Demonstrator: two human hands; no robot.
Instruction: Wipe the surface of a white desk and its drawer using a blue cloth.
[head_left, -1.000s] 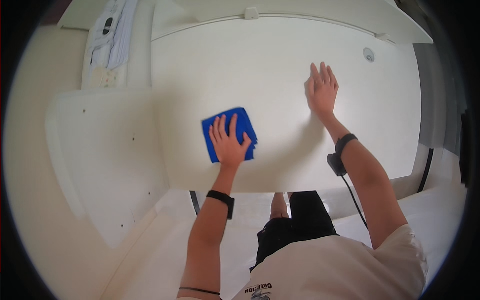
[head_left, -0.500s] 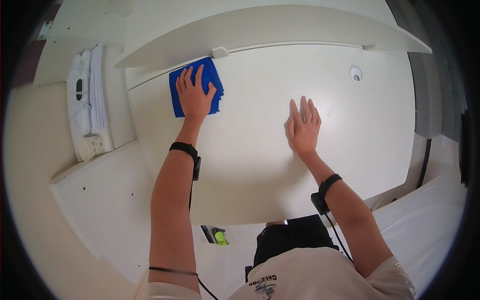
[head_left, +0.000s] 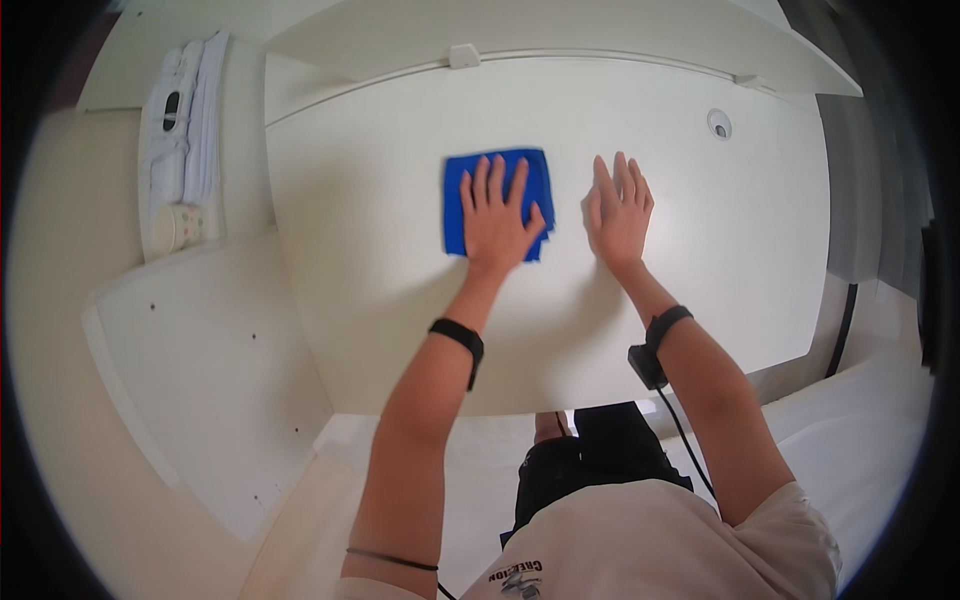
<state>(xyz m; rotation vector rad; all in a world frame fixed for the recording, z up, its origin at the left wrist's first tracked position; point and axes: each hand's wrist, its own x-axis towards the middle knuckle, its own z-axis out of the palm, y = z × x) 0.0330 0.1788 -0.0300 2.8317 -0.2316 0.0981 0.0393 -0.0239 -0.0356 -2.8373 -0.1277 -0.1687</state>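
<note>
A folded blue cloth lies flat on the white desk, left of the desk's middle. My left hand presses on top of it, palm down with the fingers spread. To the right of the cloth, my right hand rests on or just over the desktop. Its fingers are stretched out and it holds nothing. The cloth's right edge looks stepped, with several layers showing.
A long white shelf board runs above the desk's back edge. A round cable hole sits at the back right. On the left side stand white folded items and a paper cup with dots.
My left hand and the blue cloth beneath it have slid to the right, away from the desk's back left corner. My right hand has shifted slightly. The view has tilted a little.
</note>
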